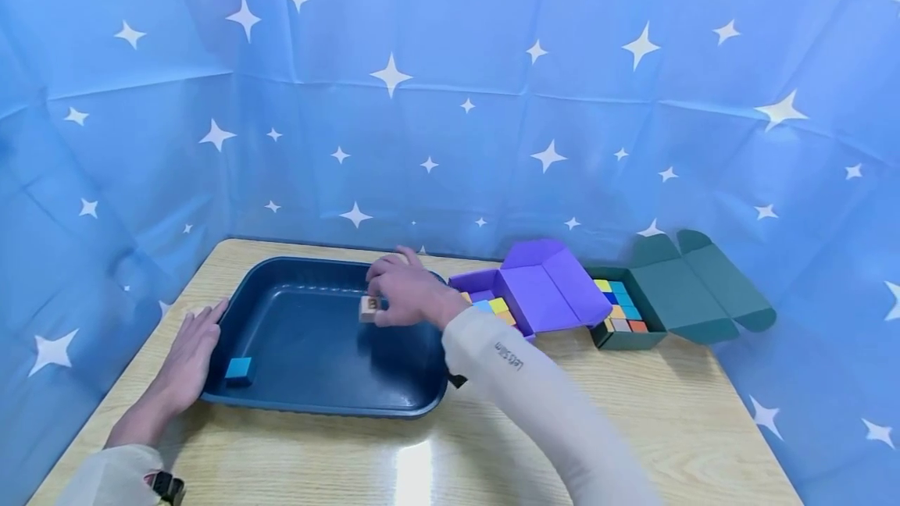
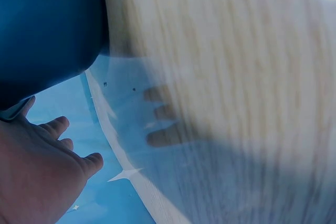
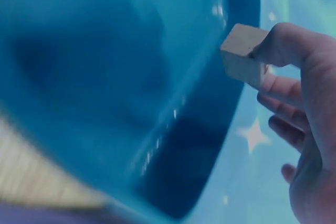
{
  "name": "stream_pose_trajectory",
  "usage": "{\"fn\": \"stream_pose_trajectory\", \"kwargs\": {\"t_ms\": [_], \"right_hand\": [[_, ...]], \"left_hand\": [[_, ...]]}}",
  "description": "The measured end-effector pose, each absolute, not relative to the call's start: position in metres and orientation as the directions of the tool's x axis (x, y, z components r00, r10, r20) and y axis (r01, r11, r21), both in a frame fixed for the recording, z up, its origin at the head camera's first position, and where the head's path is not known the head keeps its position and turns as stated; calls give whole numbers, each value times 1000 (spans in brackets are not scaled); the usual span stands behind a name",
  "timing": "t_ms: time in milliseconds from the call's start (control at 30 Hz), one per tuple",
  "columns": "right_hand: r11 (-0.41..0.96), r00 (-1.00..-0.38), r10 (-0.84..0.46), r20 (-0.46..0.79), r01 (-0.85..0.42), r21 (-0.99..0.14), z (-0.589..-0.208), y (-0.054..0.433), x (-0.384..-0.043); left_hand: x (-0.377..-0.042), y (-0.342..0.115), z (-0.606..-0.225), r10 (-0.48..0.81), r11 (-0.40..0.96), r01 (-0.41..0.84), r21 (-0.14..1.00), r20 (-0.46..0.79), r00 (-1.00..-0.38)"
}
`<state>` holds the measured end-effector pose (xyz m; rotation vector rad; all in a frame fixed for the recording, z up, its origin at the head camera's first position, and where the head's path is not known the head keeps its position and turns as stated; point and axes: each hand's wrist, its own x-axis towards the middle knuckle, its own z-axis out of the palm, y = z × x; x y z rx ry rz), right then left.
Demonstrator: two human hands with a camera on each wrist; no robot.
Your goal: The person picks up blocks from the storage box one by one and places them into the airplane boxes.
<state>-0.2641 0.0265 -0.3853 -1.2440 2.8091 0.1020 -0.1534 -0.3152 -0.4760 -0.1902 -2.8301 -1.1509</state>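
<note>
My right hand (image 1: 408, 291) pinches a pale wooden cube (image 1: 369, 308) between thumb and fingers, above the right half of a dark blue tray (image 1: 316, 404). A dark mark like a letter or number shows on one face of the cube. In the right wrist view the cube (image 3: 243, 51) sits at the tips of the thumb and forefinger. My left hand (image 1: 188, 354) lies along the tray's left rim with its fingers fairly straight. Inside the tray, near its front left corner, sits a blue cube (image 1: 240, 370).
Right of the tray stands an open purple box (image 1: 516, 315) with several coloured cubes. Farther right is an open dark green box (image 1: 629, 340), also holding several cubes, its lid folded out rightward. A blue curtain (image 1: 450, 139) with white stars surrounds the wooden table (image 1: 633, 412).
</note>
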Motion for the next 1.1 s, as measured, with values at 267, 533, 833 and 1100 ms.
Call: {"fn": "stream_pose_trajectory", "kwargs": {"t_ms": [267, 533, 833, 1100], "right_hand": [[736, -735, -677, -44, -677, -14, -368, 84, -284], [794, -795, -607, 2, -606, -55, -363, 138, -298], [811, -812, -584, -6, -584, 23, -363, 179, -304], [804, -818, -571, -69, -574, 154, -377, 182, -305]], "left_hand": [[-151, -315, -477, 80, 710, 142, 690, 121, -989], [-152, -314, -476, 84, 714, 162, 682, 146, -986], [-154, -314, -475, 83, 716, 153, 681, 134, -987], [-154, -314, -475, 88, 709, 158, 687, 137, -987]]}}
